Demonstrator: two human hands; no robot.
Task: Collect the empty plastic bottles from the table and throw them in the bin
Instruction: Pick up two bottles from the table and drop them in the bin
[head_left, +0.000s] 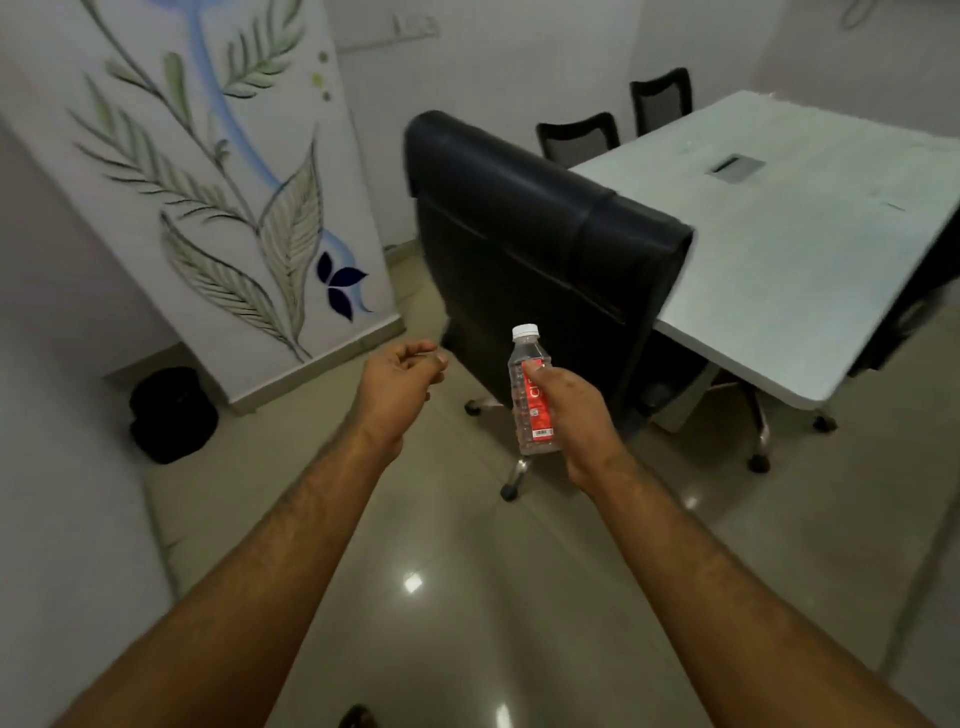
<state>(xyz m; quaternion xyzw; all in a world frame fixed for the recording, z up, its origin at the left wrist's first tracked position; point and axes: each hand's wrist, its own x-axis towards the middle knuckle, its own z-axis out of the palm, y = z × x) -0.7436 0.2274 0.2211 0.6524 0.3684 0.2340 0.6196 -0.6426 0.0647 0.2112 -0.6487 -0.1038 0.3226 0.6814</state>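
My right hand (569, 410) grips a small clear plastic bottle (527, 387) with a white cap and a red label, held upright over the floor in front of a black office chair. My left hand (397, 382) hovers to the left of the bottle, fingers loosely curled, holding nothing. A black bin (171, 413) stands on the floor at the left, against the wall corner, well away from both hands. The white table (810, 249) at the right shows no bottles on its visible top.
A tall black office chair (535, 260) on castors stands between me and the table. Two more black chairs (618, 124) sit at the table's far side. A wall panel painted with leaves (223, 182) rises at the left. Glossy beige floor tiles spread below my arms.
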